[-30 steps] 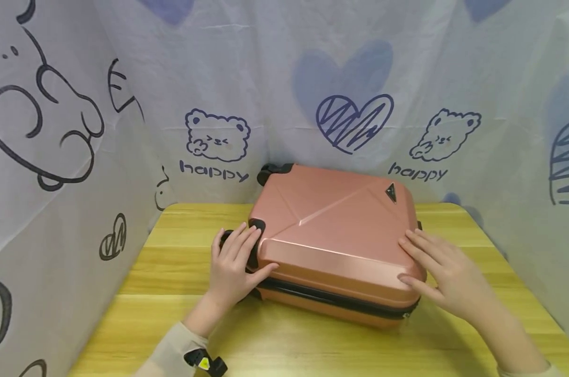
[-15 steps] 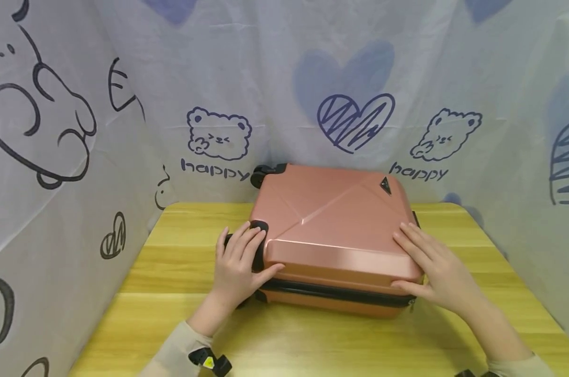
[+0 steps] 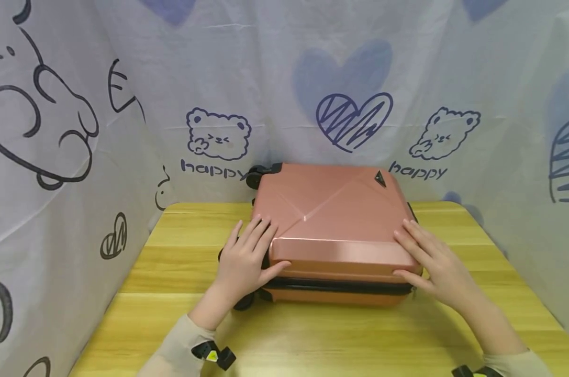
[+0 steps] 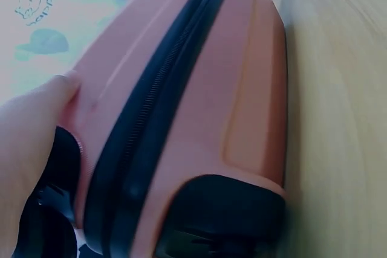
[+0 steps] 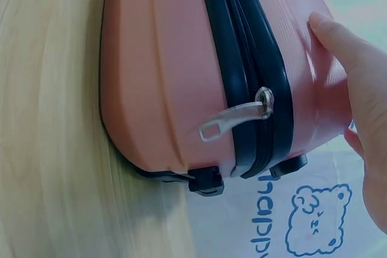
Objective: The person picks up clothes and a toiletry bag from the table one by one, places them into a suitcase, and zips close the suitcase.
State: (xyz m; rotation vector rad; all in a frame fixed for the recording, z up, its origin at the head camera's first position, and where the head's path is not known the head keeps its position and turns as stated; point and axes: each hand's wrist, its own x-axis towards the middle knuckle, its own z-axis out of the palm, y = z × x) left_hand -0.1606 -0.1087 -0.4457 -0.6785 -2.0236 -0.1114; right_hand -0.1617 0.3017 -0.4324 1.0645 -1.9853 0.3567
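On the yellow wood-grain tabletop [image 3: 341,340], a glossy pink hard-shell suitcase [image 3: 336,209] is lying lengthwise left-to-right between bare left hand [image 3: 243,261] and right hand [image 3: 443,268], both touching its ends, fingers extended.

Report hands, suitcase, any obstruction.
Left hand and right hand touching suitcase, opposite ends. Suitcase lying flat on table. No obstruction visible.

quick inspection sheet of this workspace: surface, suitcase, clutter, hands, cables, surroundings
Surface: table with yellowish wood grain
Job's things: pink suitcase lying flat, wheels toward the person's left; silver zip pull near its right front corner
Clutter: nothing seen
Hands: left hand touching the suitcase's left front corner, right hand touching its right front corner
Cables: nothing seen
Surroundings: pale cloth behind and at both sides, with heart drawings and bear drawings
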